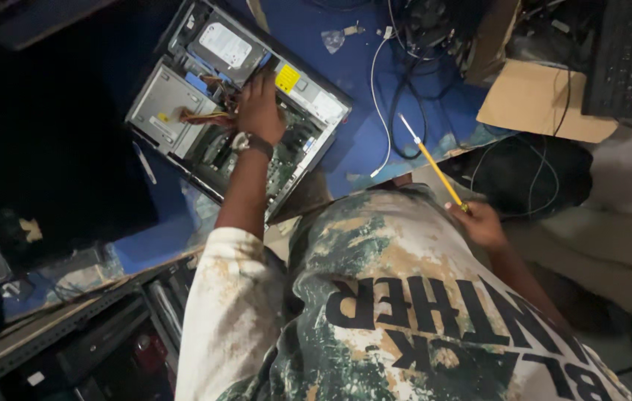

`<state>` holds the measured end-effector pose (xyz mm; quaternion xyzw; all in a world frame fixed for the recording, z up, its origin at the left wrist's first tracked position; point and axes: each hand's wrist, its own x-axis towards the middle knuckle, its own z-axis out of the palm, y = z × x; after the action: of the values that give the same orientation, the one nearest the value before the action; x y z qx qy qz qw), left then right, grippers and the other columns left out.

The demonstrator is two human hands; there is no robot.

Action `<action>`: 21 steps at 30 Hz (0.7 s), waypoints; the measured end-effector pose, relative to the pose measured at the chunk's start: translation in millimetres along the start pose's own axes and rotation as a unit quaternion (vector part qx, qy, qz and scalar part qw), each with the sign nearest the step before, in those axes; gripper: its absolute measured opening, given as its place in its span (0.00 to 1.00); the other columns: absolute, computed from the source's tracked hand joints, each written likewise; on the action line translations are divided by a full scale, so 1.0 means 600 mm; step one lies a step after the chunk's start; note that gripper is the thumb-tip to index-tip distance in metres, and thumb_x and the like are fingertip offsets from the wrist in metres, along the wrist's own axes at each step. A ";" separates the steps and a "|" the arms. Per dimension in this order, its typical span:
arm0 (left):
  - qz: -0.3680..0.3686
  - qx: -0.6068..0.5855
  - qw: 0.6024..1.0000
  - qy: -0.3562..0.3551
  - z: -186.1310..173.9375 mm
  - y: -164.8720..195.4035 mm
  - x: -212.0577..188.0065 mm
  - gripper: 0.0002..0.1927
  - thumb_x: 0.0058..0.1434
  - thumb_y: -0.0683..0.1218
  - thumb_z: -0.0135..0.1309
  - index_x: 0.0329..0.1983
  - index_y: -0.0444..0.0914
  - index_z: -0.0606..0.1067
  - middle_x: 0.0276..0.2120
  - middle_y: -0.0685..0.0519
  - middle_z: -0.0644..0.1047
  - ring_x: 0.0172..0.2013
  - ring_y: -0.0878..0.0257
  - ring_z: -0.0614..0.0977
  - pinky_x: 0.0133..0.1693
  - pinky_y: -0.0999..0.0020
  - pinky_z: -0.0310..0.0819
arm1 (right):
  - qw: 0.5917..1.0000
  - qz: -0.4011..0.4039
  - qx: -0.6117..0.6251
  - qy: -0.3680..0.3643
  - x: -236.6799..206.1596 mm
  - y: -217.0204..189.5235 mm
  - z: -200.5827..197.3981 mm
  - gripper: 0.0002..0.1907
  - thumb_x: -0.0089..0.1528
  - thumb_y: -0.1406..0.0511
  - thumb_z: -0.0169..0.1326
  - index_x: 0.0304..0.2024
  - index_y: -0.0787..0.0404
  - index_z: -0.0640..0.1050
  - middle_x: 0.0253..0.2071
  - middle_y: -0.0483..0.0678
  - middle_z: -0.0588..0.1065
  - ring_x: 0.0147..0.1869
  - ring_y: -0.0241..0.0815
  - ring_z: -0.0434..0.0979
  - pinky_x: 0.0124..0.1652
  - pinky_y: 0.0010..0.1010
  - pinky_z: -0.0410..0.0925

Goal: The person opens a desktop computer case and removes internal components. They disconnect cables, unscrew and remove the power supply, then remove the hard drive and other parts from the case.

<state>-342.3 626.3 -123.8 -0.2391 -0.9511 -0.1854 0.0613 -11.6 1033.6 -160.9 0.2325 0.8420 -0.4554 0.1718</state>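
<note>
My left hand (pixel 259 108) inside open grey metal computer case (pixel 160 100) lying flat on blue worktable (pixel 364 141), fingers curled among coloured wire bundle (pixel 204 117); grip unclear. Right hand (pixel 481 223) closed around yellow-handled screwdriver (pixel 429 160), tip up, well clear of case. Judged step: clearing cables. Next move calls for bringing tool over to case.

The blue table (pixel 375 141) is worn, its paint scuffed pale along the near edge. At its far right corner lie a flat piece of cardboard (pixel 531 100), a black keyboard (pixel 631 56) and a tangle of black and white cables (pixel 405 82). The far left is lost in deep shadow. Below the near edge, dim metal shelving (pixel 71 334) holds dark, dusty equipment. Light falls mostly on the middle.
</note>
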 end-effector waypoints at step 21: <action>-0.018 0.163 0.981 -0.103 -0.028 -0.069 0.071 0.16 0.55 0.45 0.53 0.48 0.42 0.77 0.45 0.50 0.79 0.49 0.51 0.80 0.42 0.51 0.78 | 0.999 0.017 -0.048 0.001 0.046 -0.162 0.134 0.26 0.62 0.48 0.55 0.29 0.66 0.76 0.22 0.54 0.70 0.29 0.44 0.68 0.33 0.43 0.65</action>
<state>-398.9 604.4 -112.9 -0.2263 -0.9741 -0.0034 -0.0024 -81.7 925.6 -150.3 0.2384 0.8593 -0.4110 0.1892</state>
